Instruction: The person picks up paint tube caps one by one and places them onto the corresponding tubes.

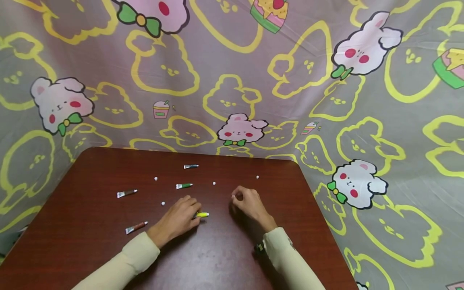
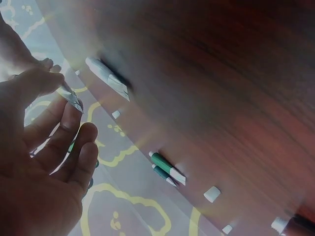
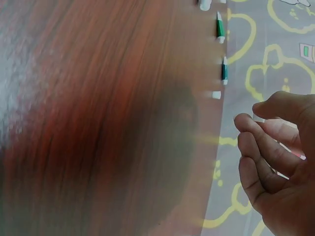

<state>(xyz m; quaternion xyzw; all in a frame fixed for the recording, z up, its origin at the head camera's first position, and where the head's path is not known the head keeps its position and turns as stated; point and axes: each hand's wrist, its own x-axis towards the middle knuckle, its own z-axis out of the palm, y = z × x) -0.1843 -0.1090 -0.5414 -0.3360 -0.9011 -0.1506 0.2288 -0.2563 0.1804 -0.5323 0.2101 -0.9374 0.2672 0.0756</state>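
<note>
Bunny-patterned cloth [image 1: 232, 60] rises behind the far edge of a reddish-brown desk [image 1: 217, 257] in the head view. Near the middle, the left hand [image 1: 179, 219] has its fingers clamped on a yellow tube [image 1: 203, 214]. To its left lie a brown tube [image 1: 127, 193] and, nearer, a reddish tube [image 1: 136, 227]; a green tube [image 1: 184, 186] and a dark teal tube [image 1: 191, 166] lie farther off. The right hand [image 1: 252, 206] hovers right of them, fingertips close together; whether they pinch anything I cannot tell. Left wrist view: a pale tube [image 2: 106, 76] lies near the pinching fingers. Right wrist view: a white cap [image 3: 216, 95] lies beside the teal tube.
</note>
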